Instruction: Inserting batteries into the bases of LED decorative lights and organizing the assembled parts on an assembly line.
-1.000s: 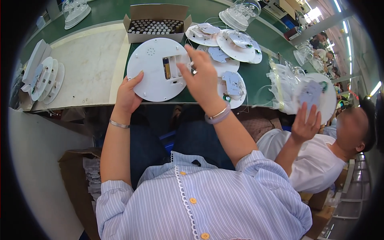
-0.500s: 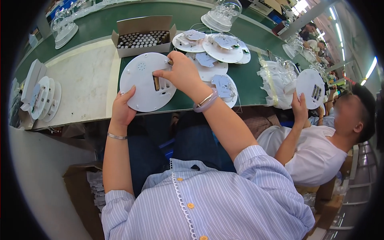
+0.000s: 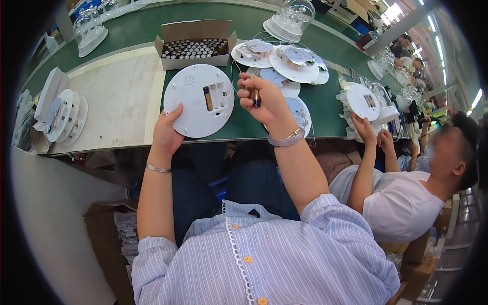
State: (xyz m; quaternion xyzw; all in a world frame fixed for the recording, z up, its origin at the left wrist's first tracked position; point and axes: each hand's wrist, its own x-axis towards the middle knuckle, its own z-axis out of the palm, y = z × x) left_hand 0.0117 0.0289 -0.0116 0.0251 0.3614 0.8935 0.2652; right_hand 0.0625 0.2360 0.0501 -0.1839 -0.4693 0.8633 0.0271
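Note:
My left hand (image 3: 169, 129) grips the lower left rim of a round white base (image 3: 185, 107), tilted up at the bench edge. Its battery compartment (image 3: 219, 96) faces me, with one battery (image 3: 208, 98) lying in the left slot and the slots beside it bare. Just right of the base, my right hand (image 3: 264, 96) is closed around a dark battery with a gold-coloured end (image 3: 256, 98), apart from the base. Behind the base stands an open box of batteries (image 3: 195, 62), packed upright in rows.
Several white discs with circuit boards (image 3: 295, 63) are stacked beyond my right hand, wires trailing. More discs (image 3: 66, 119) lean at the far left. Clear domes (image 3: 290, 20) stand at the back. To the right, a co-worker (image 3: 391, 193) holds a similar white base (image 3: 363, 101).
My right hand has moved off the compartment to the right, with a battery in its fingers; one battery stays in the slot. The co-worker's base has shifted left.

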